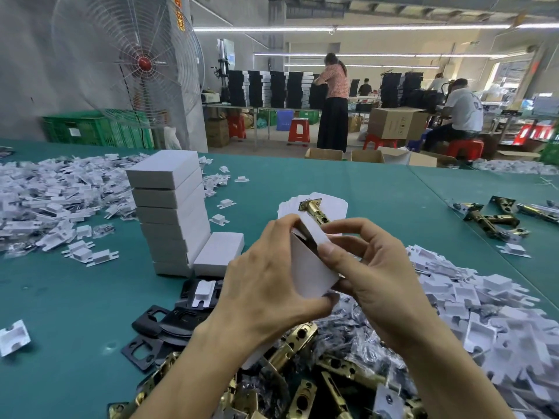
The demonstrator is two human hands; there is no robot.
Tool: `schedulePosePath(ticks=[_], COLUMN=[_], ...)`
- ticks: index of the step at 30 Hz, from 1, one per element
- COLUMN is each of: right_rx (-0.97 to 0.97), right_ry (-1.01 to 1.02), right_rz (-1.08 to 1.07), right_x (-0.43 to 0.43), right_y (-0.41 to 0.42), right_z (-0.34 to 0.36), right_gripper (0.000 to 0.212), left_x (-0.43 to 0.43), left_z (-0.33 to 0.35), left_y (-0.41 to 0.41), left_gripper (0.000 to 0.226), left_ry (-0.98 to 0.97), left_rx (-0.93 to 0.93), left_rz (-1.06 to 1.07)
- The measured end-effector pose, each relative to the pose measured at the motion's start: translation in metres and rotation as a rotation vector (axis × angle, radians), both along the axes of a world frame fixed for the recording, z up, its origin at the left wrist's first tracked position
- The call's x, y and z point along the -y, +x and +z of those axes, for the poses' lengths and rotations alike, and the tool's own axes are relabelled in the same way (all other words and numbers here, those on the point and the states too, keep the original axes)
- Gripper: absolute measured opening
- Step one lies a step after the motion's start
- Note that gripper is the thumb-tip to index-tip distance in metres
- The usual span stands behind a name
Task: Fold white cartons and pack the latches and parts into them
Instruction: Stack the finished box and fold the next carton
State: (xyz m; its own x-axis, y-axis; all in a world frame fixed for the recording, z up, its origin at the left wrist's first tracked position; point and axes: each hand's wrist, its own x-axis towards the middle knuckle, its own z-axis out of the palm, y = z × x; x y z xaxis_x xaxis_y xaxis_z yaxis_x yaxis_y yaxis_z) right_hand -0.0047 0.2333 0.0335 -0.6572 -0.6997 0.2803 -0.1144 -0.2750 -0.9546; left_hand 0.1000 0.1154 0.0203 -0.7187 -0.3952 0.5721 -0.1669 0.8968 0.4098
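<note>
You find no readable text anywhere: the red-and-yellow characters on the pillar (pixel 179 13), well beyond your fingertips, blur past legibility, as do markings on the brown carton (pixel 396 122).

Most of the brass latch (pixel 314 214) sits hidden inside the white carton (pixel 311 267); only its far end shows. Latch pile (pixel 302 388) is cut off by bottom edge, partly behind forearms.

factory packing floor: long green worktable (pixel 378 182) heaped with white card inserts (pixel 45 192), brass latches (pixel 302 397); stacked white cartons (pixel 169 207); big wall fan (pixel 130 62); black box stacks (pixel 269 89), workers on red stools (pixel 299 130) behind.
</note>
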Motion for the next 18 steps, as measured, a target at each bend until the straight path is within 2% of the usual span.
schedulePosePath(ticks=[7,9,18], right_rx=[0.082,0.058,-0.155], right_ry=[-0.008,-0.003,0.031], right_rz=[0.029,0.021,-0.037], right_x=[-0.0068,-0.0078,-0.0063], right_y=[-0.0045,-0.0047,0.0], right_z=[0.0058,0.0053,0.0064], right_gripper=[0.014,0.007,0.011], left_x=[0.0057,0.0056,0.0057], left_z=[0.0025,0.0015,-0.0022], left_y=[0.0026,0.0018,0.001], left_gripper=[0.086,0.086,0.091], left_ry=[0.046,0.032,0.035], left_rx=[-0.057,-0.045,-0.051], left_rz=[-0.037,-0.048,-0.045])
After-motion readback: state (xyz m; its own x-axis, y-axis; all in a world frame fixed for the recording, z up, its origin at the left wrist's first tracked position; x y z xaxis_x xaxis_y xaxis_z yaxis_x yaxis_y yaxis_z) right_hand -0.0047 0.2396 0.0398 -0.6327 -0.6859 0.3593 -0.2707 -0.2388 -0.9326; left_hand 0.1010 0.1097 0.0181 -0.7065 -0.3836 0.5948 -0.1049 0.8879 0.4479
